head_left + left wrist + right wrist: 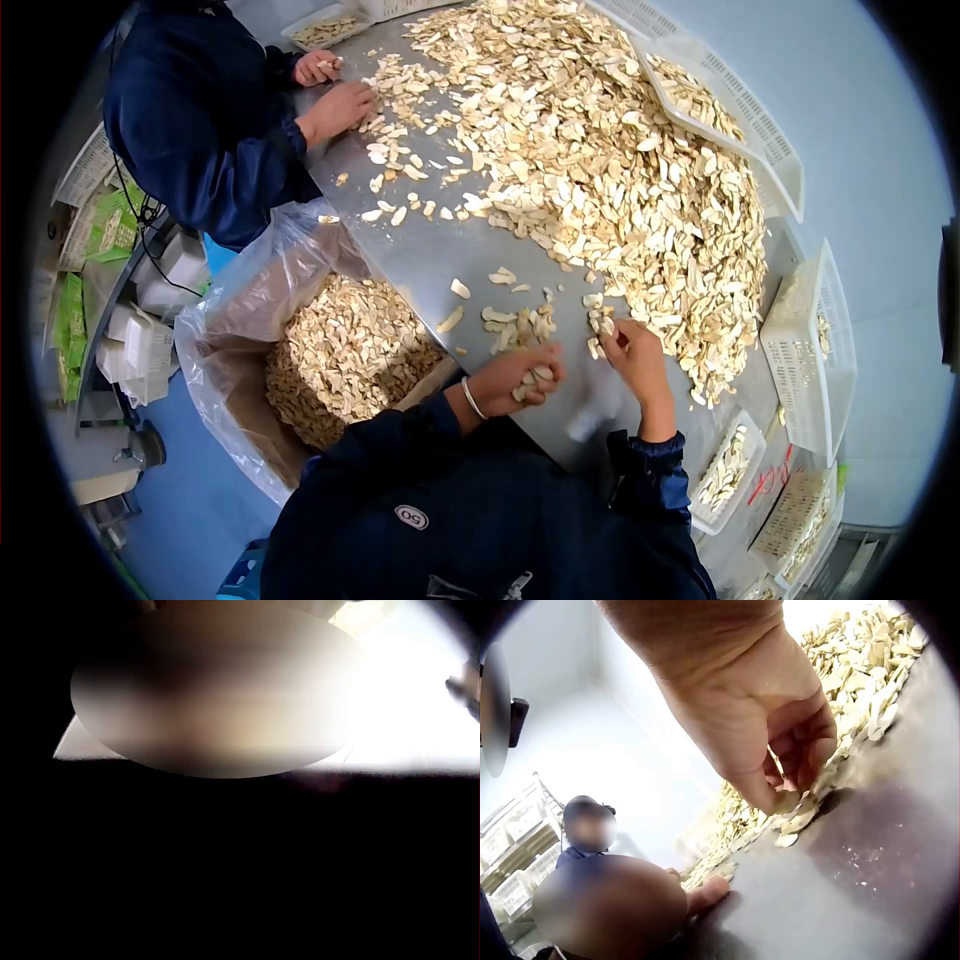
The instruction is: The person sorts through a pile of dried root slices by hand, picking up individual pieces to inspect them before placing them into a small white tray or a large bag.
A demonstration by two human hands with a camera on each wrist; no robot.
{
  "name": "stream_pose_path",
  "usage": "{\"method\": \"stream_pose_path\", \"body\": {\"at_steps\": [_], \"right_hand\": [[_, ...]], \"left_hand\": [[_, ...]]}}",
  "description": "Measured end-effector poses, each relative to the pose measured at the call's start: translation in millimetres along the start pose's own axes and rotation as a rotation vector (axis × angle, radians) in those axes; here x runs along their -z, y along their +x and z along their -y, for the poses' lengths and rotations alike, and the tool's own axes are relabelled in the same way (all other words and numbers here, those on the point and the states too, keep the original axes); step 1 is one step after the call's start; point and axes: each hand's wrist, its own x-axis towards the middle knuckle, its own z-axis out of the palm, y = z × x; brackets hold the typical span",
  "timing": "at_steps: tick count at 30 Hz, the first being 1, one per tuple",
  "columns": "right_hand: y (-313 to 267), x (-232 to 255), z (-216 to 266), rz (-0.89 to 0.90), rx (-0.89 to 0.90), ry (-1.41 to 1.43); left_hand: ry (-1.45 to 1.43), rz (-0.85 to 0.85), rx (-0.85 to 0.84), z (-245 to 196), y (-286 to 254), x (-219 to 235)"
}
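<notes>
My left hand (497, 384), a white bangle at its wrist, curls around several pale dried slices (533, 383) over the metal table's front edge. To its right my right hand (642, 362) reaches down to the tabletop, thumb and fingers pinching pale slices (602, 322). The right wrist view shows those fingertips low over the table, with a slice (799, 821) at the tips. Just beyond my left hand lies a small loose group of slices (520, 325). Blur and darkness hide the left hand's work in the left wrist view.
A large heap of slices (600, 150) covers the far table (440, 260). Left below stands a plastic-lined box (225, 345) filled with slices. White baskets (815, 370) and a small tray (708, 515) line the right side. Another person's hands (340, 108) work at upper left.
</notes>
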Motion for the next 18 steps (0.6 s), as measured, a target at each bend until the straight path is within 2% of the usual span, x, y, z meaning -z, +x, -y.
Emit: {"method": "stream_pose_path", "body": {"at_steps": [2,6,7,10,11,12,18], "right_hand": [[-1,1,3,-0.004,-0.016,0.091],[-9,-3,-2,-0.011,-0.093,0.189],[-12,-5,3,-0.025,-0.120,0.262],[-19,3,23,-0.017,-0.063,0.231],[-21,-2,14,-0.006,-0.077,0.273],[-23,-3,12,-0.034,-0.040,0.199],[-31,1,16,-0.007,-0.158,0.312]], "left_hand": [[-0.013,-0.044,-0.139,-24,-10,-8],[0.072,0.151,-0.233,-42,-13,11],[0.126,0.141,-0.264,-38,-11,15],[0.176,0.142,-0.241,-34,-10,15],[0.184,0.137,-0.242,-35,-14,10],[0.154,0.134,-0.236,-34,-11,13],[0.194,0.182,-0.249,-34,-12,11]]}}
